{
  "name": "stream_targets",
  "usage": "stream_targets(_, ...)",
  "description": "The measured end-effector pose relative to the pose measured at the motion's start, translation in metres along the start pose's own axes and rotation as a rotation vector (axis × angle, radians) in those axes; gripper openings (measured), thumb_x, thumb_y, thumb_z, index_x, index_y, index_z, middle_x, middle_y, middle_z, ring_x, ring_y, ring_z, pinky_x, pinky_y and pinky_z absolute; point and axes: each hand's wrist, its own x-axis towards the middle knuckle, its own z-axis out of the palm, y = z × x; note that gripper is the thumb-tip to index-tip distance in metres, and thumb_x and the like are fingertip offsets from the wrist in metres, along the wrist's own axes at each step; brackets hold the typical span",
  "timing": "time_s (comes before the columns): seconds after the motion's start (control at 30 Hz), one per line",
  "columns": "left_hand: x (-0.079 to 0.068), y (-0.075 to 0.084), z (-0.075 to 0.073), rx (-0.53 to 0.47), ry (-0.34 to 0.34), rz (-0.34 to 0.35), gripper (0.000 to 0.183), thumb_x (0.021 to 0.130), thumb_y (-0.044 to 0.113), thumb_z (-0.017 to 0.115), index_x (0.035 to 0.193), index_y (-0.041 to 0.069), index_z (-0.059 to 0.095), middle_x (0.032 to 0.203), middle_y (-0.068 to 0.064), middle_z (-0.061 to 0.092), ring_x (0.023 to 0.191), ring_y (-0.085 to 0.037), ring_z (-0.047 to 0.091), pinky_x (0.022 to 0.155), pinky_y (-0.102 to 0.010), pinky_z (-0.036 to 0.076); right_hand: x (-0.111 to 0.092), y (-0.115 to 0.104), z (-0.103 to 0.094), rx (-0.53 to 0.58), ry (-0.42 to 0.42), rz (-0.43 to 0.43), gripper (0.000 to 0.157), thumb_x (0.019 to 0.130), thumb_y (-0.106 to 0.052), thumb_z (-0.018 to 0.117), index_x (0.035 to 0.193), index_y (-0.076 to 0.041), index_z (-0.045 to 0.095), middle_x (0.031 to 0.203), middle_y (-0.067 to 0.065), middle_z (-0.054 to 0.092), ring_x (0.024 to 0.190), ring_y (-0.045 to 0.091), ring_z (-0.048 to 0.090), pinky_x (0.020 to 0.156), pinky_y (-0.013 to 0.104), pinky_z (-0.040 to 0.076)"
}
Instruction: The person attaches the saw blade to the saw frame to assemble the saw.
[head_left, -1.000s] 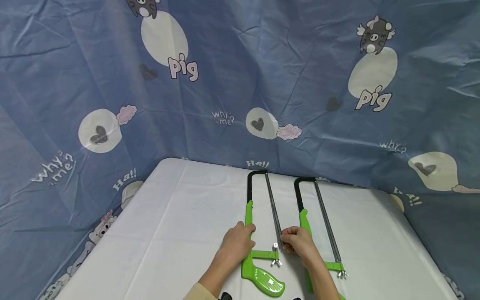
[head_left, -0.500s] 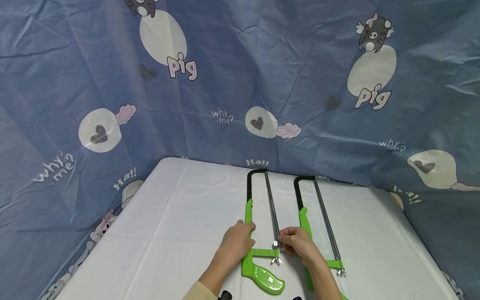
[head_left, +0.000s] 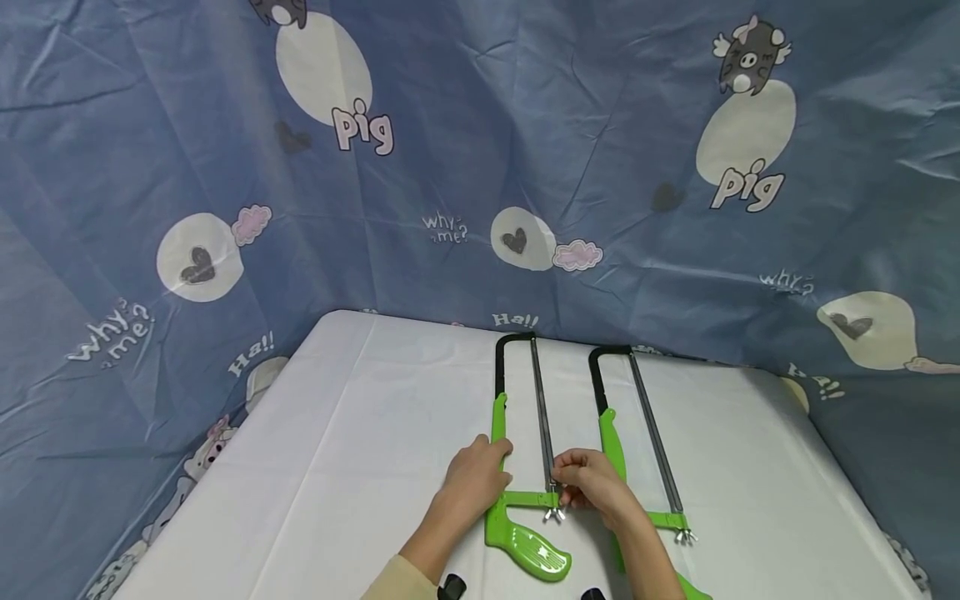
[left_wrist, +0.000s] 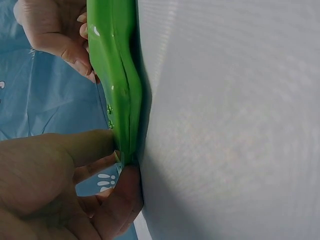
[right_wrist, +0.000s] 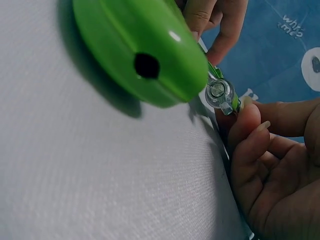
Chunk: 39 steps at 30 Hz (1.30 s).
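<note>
A hacksaw with a green handle [head_left: 534, 550] and black front bow lies on the white table. My left hand [head_left: 472, 479] grips its green frame, thumb and fingers on either side of it in the left wrist view. Between thumb and fingertips, my right hand [head_left: 596, 485] pinches the near end of the grey saw blade [head_left: 542, 408]. The blade's far end meets the tip of the bow. Its near end overlaps the tensioner at the green crossbar [head_left: 531, 499], where a silver wing nut [right_wrist: 219, 94] sticks out. My right fingers partly cover that joint.
A second green hacksaw [head_left: 612, 442], blade in place, lies just to the right, partly under my right forearm. A blue printed cloth [head_left: 420, 275] hangs behind the table [head_left: 360, 417]. Two small black objects show at the bottom edge, one of them a dark cylinder [head_left: 452, 587].
My right hand has shifted slightly left, bringing the blade's near end from beside the tensioner onto it. The tensioner's silver end is now mostly covered. My left hand keeps its grip.
</note>
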Motion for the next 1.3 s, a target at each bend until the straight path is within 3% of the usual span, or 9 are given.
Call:
stream_targets(0.6,-0.001,0.001,-0.001,0.000,0.000,-0.009,0.036,0.083,0.012,0.077,0.118,0.008,0.069,0.088,-0.011,0.060,0.062,-0.015,0.047,0.052,-0.025,0.038,0.000,0.002,0.002,0.006,0.031,-0.016,0.019,0.090,-0.006,0.063,0.103,0.007,0.062,0.070,0.004,0.059,0.050,0.011,0.054,0.048,0.022,0.043)
stream_targets(0.87,-0.001,0.001,-0.001,-0.009,-0.012,-0.008,0.035,0.083,0.011,0.076,0.118,0.007,0.069,0.089,-0.012,0.060,0.062,-0.015,0.047,0.051,-0.025,0.038,-0.002,0.002,0.011,0.002,0.114,-0.025,0.020,0.089,-0.001,0.062,0.106,0.008,0.061,0.073,0.006,0.061,0.051,0.013,0.055,0.048,0.025,0.047)
stream_targets(1.3,-0.003,-0.001,0.000,0.015,-0.027,0.013,0.033,0.085,0.015,0.075,0.117,0.008,0.069,0.090,-0.012,0.059,0.063,-0.015,0.047,0.052,-0.025,0.037,-0.011,-0.001,0.014,-0.140,0.226,-0.016,0.005,0.086,-0.002,0.067,0.085,0.002,0.063,0.069,0.009,0.066,0.054,0.016,0.059,0.050,0.029,0.050)
